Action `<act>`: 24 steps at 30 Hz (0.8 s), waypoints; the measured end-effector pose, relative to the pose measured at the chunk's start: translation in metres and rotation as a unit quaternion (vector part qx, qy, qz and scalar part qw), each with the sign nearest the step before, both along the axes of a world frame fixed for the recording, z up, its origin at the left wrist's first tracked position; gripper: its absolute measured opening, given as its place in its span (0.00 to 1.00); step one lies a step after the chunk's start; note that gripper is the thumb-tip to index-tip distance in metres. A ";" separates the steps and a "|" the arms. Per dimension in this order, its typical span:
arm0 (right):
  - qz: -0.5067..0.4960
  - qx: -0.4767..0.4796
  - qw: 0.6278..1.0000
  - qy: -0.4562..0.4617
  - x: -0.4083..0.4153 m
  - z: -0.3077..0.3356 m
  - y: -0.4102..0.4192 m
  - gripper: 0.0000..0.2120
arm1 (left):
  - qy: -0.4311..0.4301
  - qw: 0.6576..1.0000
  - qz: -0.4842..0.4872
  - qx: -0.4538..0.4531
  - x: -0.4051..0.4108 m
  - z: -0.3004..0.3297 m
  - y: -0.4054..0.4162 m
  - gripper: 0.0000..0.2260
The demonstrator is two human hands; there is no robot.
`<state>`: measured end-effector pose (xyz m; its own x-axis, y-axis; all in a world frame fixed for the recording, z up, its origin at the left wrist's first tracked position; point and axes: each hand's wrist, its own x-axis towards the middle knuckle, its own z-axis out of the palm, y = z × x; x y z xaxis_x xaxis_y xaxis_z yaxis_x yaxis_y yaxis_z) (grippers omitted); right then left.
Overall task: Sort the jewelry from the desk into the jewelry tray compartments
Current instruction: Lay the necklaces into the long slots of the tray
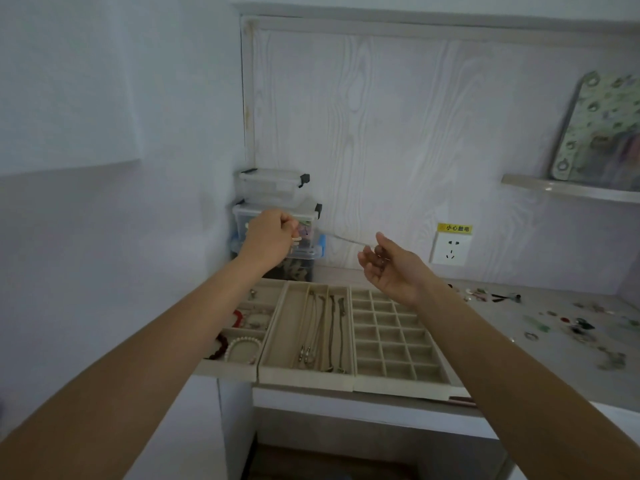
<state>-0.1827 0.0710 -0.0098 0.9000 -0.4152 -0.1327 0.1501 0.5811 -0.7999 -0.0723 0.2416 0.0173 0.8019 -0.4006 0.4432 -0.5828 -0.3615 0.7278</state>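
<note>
- The left tray [239,332] already holds bracelets: a red bead one, a dark bead one, and a pale pearl bracelet [242,346] in its nearest compartment, so that part of the sorting looks well under way.
- The left hand [268,237] is raised above the trays, its fingers [294,233] curled and pinching one end of a thin chain [343,239].
- The chain is a fine, pale, silvery strand, stretched nearly taut in the air between the two hands, in front of the stacked clear boxes [277,216]. It is thin and blurred, so I cannot tell whether it carries a pendant.
- The middle tray [277,344], with long slots, holds several necklaces [322,334] laid lengthwise; this chain most likely belongs there.
- The right hand [391,268] is palm-up with loosely curled fingers, and the chain's other end seems pinched at its fingertips, though the grip is hard to make out.
- The grid tray [446,375] of small square compartments appears to hold nothing yet.
- Scattered small jewelry [568,323], rings and coloured pieces, lies on the surface [519,368] at right, so much of the task remains.
</note>
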 end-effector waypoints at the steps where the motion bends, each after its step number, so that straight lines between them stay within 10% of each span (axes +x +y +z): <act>1: 0.001 -0.002 1.000 -0.004 0.000 0.000 0.000 0.15 | 0.005 1.000 0.007 0.000 0.001 0.000 0.002 0.09; 11: -0.007 0.042 0.999 -0.006 0.011 -0.008 0.008 0.14 | 0.089 0.995 -0.046 0.011 0.005 -0.017 0.036 0.04; 24: 0.065 -0.408 0.902 0.121 0.044 -0.015 0.035 0.06 | 0.240 0.955 -0.156 0.075 -0.001 -0.047 0.057 0.04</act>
